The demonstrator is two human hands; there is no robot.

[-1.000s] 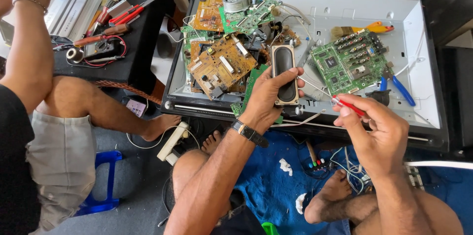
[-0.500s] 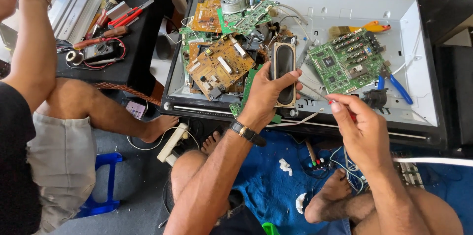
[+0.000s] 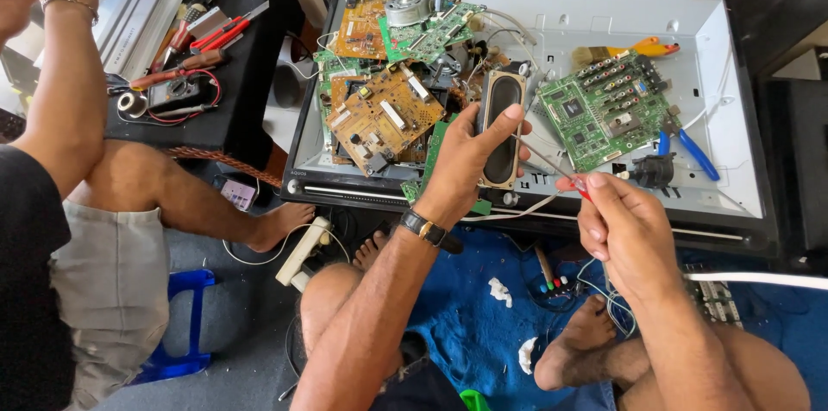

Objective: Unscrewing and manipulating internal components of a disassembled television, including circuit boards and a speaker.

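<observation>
Fingers [image 3: 470, 131] of the left hand [image 3: 466, 161] are wrapped around a long black speaker [image 3: 503, 131], which is held upright over the open white panel [image 3: 733, 118] so its wires [image 3: 539, 156] run free. A red-tipped wire end is pinched by the right hand [image 3: 625, 234], just beside a green circuit board [image 3: 604, 109].

screen: gutted flat panel [image 3: 733, 161], white inside, black frame, flat ahead | phone [image 3: 235, 194], pinkish display, floor left

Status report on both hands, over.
Left hand gripping black oval speaker. Right hand pinching red-and-white wires beside it. Green circuit board lies just beyond.
</observation>
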